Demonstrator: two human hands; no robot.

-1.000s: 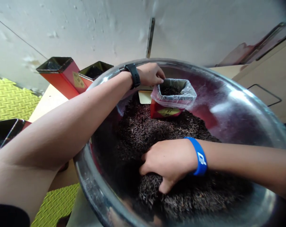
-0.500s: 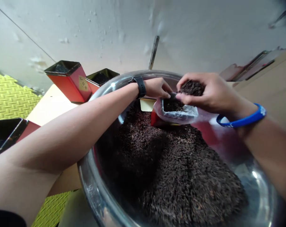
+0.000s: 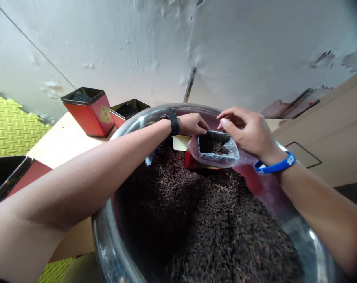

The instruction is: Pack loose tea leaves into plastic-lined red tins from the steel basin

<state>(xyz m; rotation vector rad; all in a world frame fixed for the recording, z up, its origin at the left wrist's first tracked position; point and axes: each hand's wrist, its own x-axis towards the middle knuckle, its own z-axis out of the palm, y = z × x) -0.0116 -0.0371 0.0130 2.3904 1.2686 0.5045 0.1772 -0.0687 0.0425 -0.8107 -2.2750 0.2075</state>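
Note:
A red tin (image 3: 191, 159) lined with a clear plastic bag (image 3: 232, 155) stands on a heap of loose dark tea leaves (image 3: 237, 220) inside a big round metal basin (image 3: 106, 232). Some leaves lie in the bag. My left hand (image 3: 193, 124), with a black watch at the wrist, is closed on the tin's far left rim and bag edge; its fingertips are partly hidden. To the right of the tin's mouth, my right hand (image 3: 249, 129) is raised with loosely bent fingers and thumb apart, no leaves visible in it. A blue band circles its wrist.
Red tins, one tall (image 3: 91, 116), one behind the basin (image 3: 128, 109) and one at the left edge (image 3: 28, 177), stand outside the basin. A pale board (image 3: 56, 137) lies under them. A pale wall (image 3: 155, 55) rises behind; a tan panel (image 3: 332, 145) is at right.
The handful of tea leaves in my right hand is gone, and leaves show in the bag. My right hand's fingers have loosened. My left hand stays at the tin's rim; the view has shifted slightly.

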